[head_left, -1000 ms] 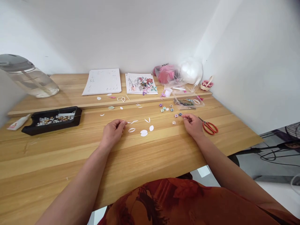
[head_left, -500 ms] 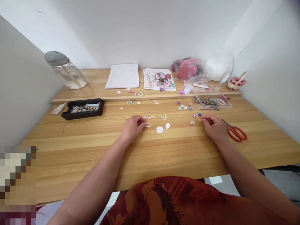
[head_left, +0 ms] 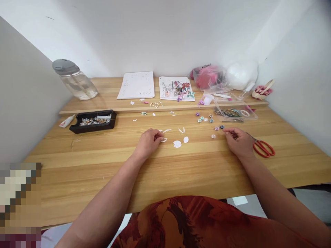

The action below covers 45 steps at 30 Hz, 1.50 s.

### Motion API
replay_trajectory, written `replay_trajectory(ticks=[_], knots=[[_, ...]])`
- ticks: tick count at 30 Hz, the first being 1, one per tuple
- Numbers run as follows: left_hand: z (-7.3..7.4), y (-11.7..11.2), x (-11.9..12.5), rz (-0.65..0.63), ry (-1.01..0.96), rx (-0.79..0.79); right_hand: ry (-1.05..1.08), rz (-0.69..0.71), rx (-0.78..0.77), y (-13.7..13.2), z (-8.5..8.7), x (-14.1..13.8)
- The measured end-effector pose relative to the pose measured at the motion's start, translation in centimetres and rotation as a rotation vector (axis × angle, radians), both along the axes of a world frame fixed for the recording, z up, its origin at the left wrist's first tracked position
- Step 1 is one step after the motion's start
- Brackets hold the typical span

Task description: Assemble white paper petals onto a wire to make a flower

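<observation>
My left hand (head_left: 150,142) rests on the wooden table, thumb and fingers pinched on a small white leaf-shaped paper piece (head_left: 164,140). Thin curved paper strips (head_left: 167,130) lie just past its fingertips. To its right are white paper leaf shapes (head_left: 177,144), a rounder one (head_left: 186,139) and a V-shaped paper piece (head_left: 182,130). My right hand (head_left: 237,139) is closed, its index fingertip close to a dark blue bobbin (head_left: 222,127); what the fingers hold, if anything, cannot be made out. A pink-purple bobbin (head_left: 216,128) and several other small bobbins (head_left: 202,117) lie to its left.
Red-handled scissors (head_left: 264,148) lie right of my right hand. A clear tray of tools (head_left: 234,112) stands behind it. At the left are a black bead tray (head_left: 92,129), a glue tube (head_left: 67,121) and a water bottle (head_left: 74,81). Papers (head_left: 136,85) lie on the raised back shelf.
The camera view has shifted slightly. Both hands keep nearly the same position and grip, and the items on the table stay where they were.
</observation>
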<state>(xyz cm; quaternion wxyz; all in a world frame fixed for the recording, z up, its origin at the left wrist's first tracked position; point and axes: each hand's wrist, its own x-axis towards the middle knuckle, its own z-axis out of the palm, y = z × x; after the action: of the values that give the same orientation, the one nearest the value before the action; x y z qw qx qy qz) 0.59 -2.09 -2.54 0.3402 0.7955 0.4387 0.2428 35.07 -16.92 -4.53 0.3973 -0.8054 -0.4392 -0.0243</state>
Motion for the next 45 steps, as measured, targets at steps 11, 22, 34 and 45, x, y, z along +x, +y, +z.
replay_trajectory(ticks=[11, 22, 34, 45], knots=[[-1.0, -0.1, 0.5, -0.015, 0.039, 0.131, 0.007, 0.023, -0.001, -0.1, 0.4, -0.4], [-0.5, 0.0, 0.3, 0.030, 0.022, 0.093, -0.315, 0.062, 0.055, -0.9, 2.0, -2.4], [-1.3, 1.2, -0.1, 0.142, -0.180, -0.039, -0.494, 0.840, -0.197, 4.7, 3.8, -19.9], [-2.0, 2.0, 0.2, 0.185, -0.291, -0.106, -0.485, 0.992, -0.207, -0.2, 3.6, -22.7]])
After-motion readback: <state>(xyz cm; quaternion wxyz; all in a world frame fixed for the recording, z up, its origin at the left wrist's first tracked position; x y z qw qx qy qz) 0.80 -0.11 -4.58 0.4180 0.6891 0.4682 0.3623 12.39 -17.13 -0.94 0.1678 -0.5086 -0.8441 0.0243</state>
